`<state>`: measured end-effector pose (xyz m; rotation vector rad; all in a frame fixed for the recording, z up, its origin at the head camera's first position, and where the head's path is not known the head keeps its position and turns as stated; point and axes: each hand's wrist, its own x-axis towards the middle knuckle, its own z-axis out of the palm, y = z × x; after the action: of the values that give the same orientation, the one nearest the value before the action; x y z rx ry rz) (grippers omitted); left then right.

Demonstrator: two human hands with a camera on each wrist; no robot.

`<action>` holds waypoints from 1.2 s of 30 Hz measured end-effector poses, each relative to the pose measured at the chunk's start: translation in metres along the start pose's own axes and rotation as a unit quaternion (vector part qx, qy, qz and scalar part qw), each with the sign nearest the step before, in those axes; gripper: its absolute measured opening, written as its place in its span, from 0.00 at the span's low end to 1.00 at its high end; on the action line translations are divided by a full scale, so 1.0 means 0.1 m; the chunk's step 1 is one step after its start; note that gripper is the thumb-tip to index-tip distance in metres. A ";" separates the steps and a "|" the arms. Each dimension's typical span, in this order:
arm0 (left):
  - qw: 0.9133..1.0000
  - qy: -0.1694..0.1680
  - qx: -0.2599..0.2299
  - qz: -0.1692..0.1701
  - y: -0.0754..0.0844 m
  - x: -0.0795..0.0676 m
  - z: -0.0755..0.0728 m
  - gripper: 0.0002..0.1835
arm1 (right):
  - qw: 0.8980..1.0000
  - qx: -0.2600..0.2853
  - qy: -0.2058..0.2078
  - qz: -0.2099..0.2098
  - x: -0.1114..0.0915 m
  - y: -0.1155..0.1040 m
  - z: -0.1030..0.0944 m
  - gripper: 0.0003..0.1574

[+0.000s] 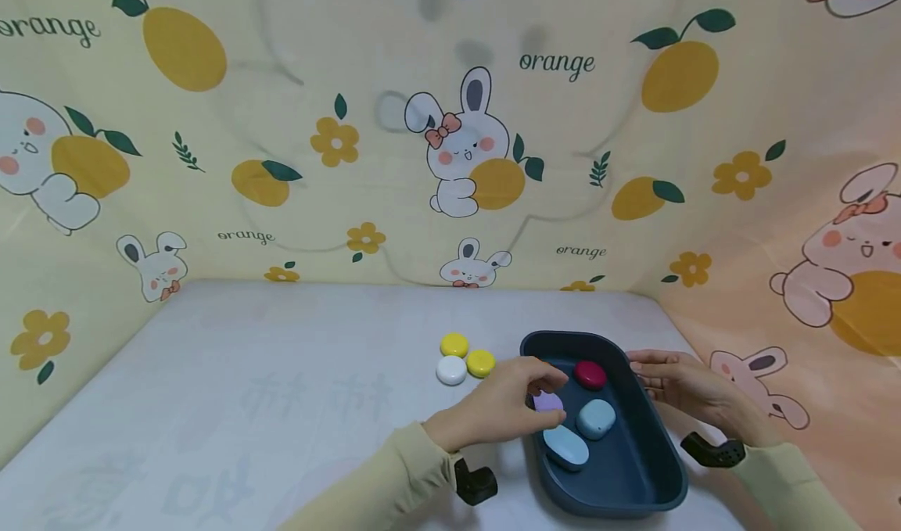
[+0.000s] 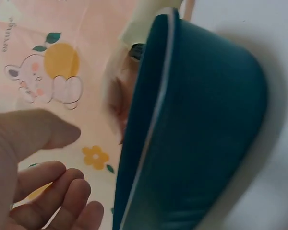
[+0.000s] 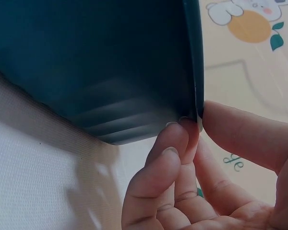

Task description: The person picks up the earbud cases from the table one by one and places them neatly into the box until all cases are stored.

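Observation:
A dark blue tray (image 1: 640, 480) stands on the white table. Its rim is pinched at the right side by my right hand (image 1: 693, 390), thumb and fingertips meeting on the edge in the right wrist view. My left hand (image 1: 500, 402) hovers over the tray's left rim, thumb and bent fingers apart; the left wrist view shows nothing between them. Inside the tray lie a red pebble-like piece (image 1: 590, 374), a round light blue piece (image 1: 596, 419), an oblong light blue piece (image 1: 566, 446) and a purple piece (image 1: 547, 402), partly hidden behind the left hand.
Left of the tray, two glossy yellow round pieces (image 1: 454, 345) and a white round piece (image 1: 451, 371) lie close together on the table (image 1: 246, 406). A cloth (image 1: 380, 69) printed with rabbits and oranges walls in the back and sides.

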<state>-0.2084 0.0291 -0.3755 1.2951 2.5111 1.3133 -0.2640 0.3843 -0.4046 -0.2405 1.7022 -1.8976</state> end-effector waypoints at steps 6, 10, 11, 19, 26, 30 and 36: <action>0.998 0.062 -0.029 -0.016 -0.08 -0.09 -0.25 0.16 | 1.000 0.004 0.006 0.005 0.02 -0.01 0.01 0.20; 0.994 0.099 -0.025 -0.035 -0.20 -0.19 -0.47 0.16 | 1.000 0.008 0.001 0.004 0.02 -0.01 0.01 0.21; 0.993 0.107 -0.021 -0.039 -0.24 -0.22 -0.52 0.15 | 1.000 0.009 -0.002 0.003 0.02 -0.01 0.01 0.21; 0.987 0.128 -0.023 -0.096 -0.51 -0.42 -0.68 0.14 | 1.000 0.006 -0.018 0.003 0.03 0.00 -0.03 0.21; 0.992 0.027 -0.040 -0.119 -0.66 -0.41 -0.53 0.23 | 1.000 0.009 -0.021 0.006 0.01 0.00 -0.03 0.21; 0.991 0.001 -0.037 -0.127 -0.70 -0.39 -0.42 0.26 | 1.000 0.006 -0.014 0.010 0.00 0.00 -0.02 0.21; 0.994 0.012 0.000 -0.105 -0.72 -0.37 -0.31 0.26 | 1.000 0.008 -0.010 0.009 0.00 -0.02 0.00 0.20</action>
<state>-0.2430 -0.0384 -0.4180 0.9883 2.5785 1.2883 -0.2649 0.3843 -0.4028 -0.2361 1.6703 -1.8885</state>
